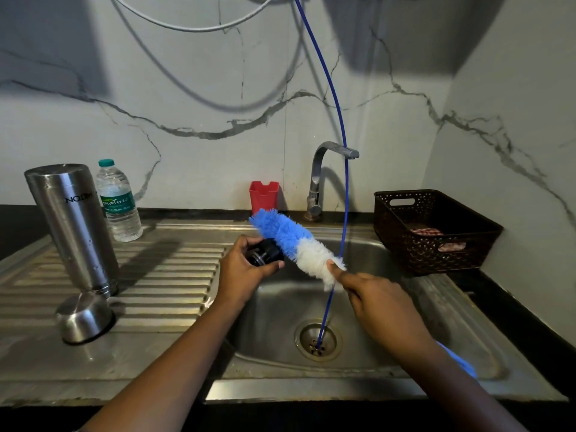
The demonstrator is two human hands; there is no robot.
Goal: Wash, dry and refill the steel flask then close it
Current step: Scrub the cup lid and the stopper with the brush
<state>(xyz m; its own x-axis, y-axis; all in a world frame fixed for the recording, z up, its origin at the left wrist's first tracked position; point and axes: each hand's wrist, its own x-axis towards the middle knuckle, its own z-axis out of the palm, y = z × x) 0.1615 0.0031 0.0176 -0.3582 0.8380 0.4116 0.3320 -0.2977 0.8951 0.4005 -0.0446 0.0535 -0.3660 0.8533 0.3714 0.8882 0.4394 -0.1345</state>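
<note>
Left grip [241,269] round black stopper [265,252] (flask [74,226] leftward)

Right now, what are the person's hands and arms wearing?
Nothing that shows. The left hand and right hand have no gloves, and no ring, watch or bracelet is visible. The left forearm and right forearm are uncovered to the picture's bottom edge; no sleeve is in view.

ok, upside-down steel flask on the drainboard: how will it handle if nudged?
Probably tippy: the steel flask is tall, narrow, mouth-down on the ribbed drainboard. Likely slippery; droplets show on its wall. Round, so may roll.
</note>
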